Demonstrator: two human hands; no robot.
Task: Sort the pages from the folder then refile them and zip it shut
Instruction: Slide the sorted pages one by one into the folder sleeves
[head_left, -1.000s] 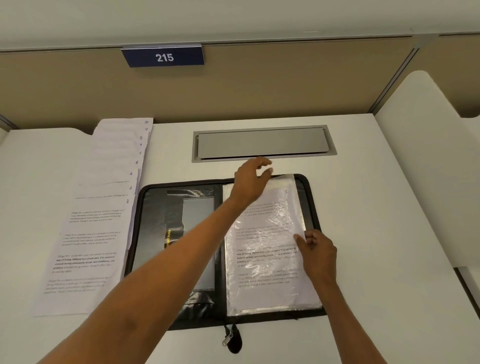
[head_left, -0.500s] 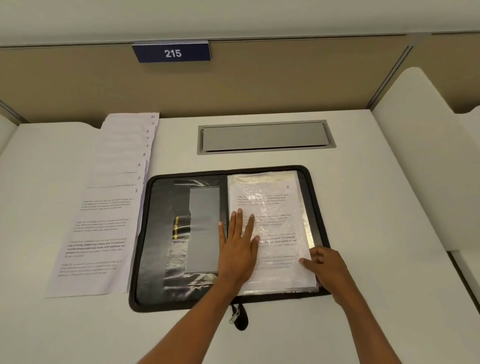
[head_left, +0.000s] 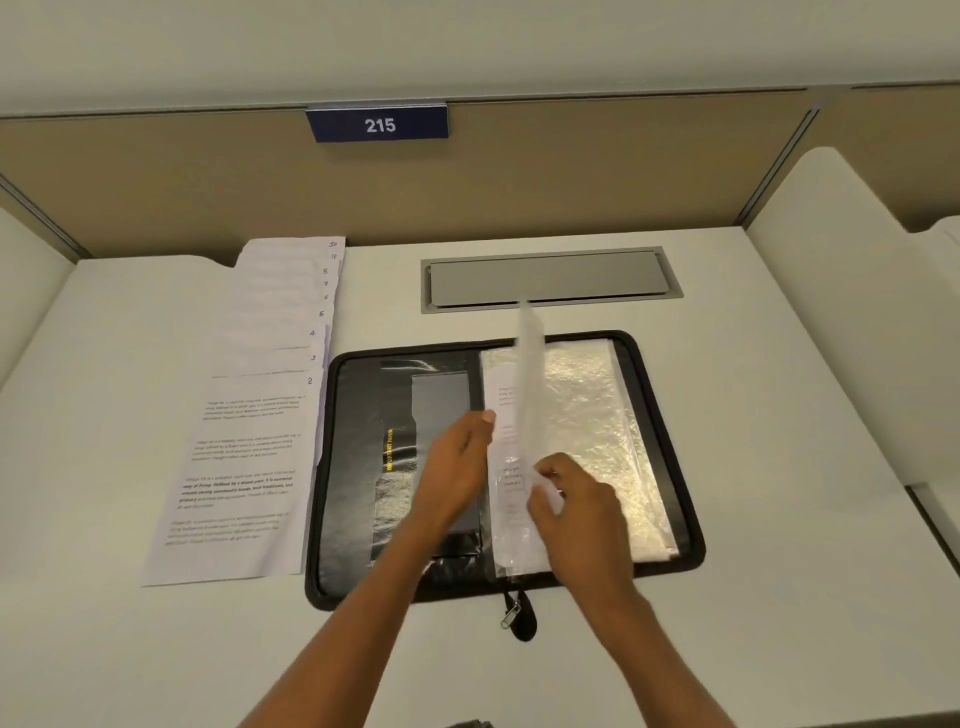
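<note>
A black zip folder (head_left: 353, 467) lies open on the white desk. Its right half holds clear plastic sleeves (head_left: 592, 415). One sleeve with a printed page (head_left: 527, 374) inside stands nearly upright, mid-turn toward the left. My right hand (head_left: 571, 499) pinches that sleeve's edge near its lower part. My left hand (head_left: 460, 462) hovers beside the sleeve's left face, fingers relaxed and touching it near the fingertips. Left of the folder, a fanned stack of numbered pages (head_left: 244, 441) lies with page 2 on top. The zip pull (head_left: 514, 616) hangs at the folder's front edge.
A grey cable hatch (head_left: 550, 280) is set into the desk behind the folder. A tan partition with a "215" sign (head_left: 379, 124) closes the back. A white divider (head_left: 852, 312) rises on the right.
The filled sleeve lay flat under both hands; my right hand has since lifted its edge so it stands upright, and my left hand has come off the page to its left side.
</note>
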